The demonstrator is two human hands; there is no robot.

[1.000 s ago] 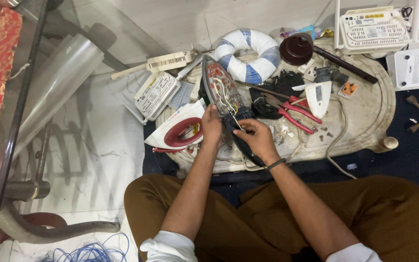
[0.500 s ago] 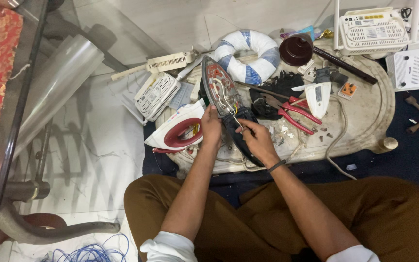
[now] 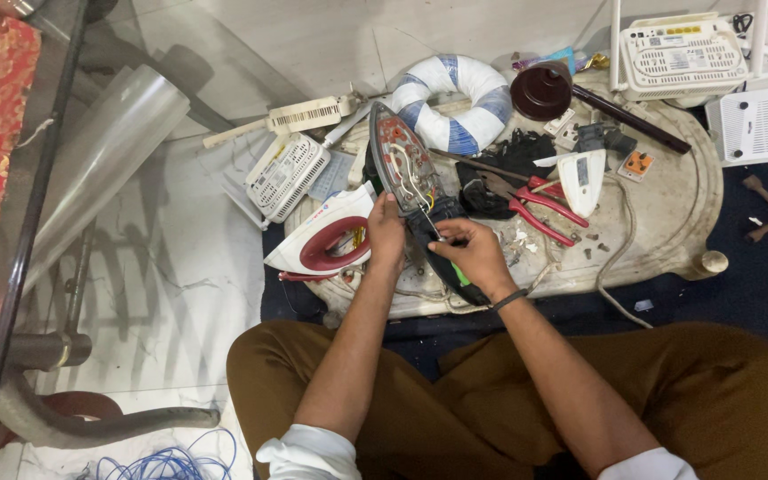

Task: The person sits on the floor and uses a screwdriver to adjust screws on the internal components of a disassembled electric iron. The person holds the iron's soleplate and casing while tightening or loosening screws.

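An opened electric iron base (image 3: pixel 404 167) stands tilted on edge, showing its wiring and metal plate. My left hand (image 3: pixel 387 233) grips its lower edge. My right hand (image 3: pixel 476 258) is closed around a screwdriver with a green and black handle (image 3: pixel 461 274), its thin shaft pointing at the wires in the lower end of the base. The iron's white and red top cover (image 3: pixel 322 240) lies just left of my left hand. All this rests on a worn white board (image 3: pixel 668 209) in front of my crossed legs.
Red-handled pliers (image 3: pixel 537 203), a white plastic piece (image 3: pixel 580 178), a blue-and-white ring (image 3: pixel 451 102), a brown lid (image 3: pixel 540 89) and small parts lie on the board. White router boxes (image 3: pixel 677 49) stand at the back right; a glass table (image 3: pixel 11 222) is at left, blue wire (image 3: pixel 166 462) below.
Almost nothing differs. Both hands stay on the iron base and screwdriver, with only slight shifts of the right hand's fingers.
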